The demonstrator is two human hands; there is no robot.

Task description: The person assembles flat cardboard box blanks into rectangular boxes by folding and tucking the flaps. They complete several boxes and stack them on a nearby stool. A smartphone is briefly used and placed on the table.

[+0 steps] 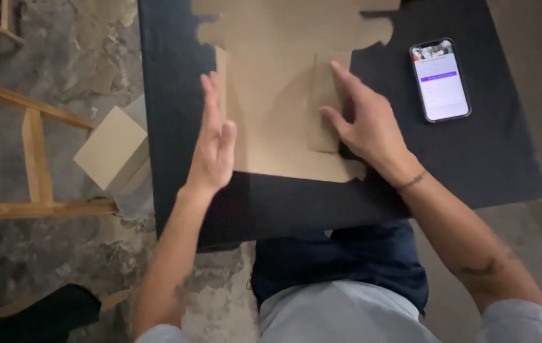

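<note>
A flat die-cut cardboard box blank (277, 121) is laid on the black-covered bench (500, 159), its top part cut off by the upper frame edge. The right hand (363, 124) is pressed palm-down on a folded flap of the blank, fingers spread, holding nothing. The left hand (212, 149) is held edge-on at the blank's left edge — fingers straight and together, nothing gripped; contact with the cardboard cannot be told. The blank's near edge is seen well back from the bench's front edge, a bare black strip left between. To the right of the blank, a smartphone (440, 79) with a lit screen is lying flat, well apart from the right hand, with open black surface around it. Off the bench's left edge, a small folded cardboard box (113, 149) is seen lower down, near a wooden frame (33, 159) — whether it rests on the floor is hard to tell. The concrete floor (42, 254) is visible at left. A dark object at bottom left is cut off and unclear. The left forearm is motion-blurred.
</note>
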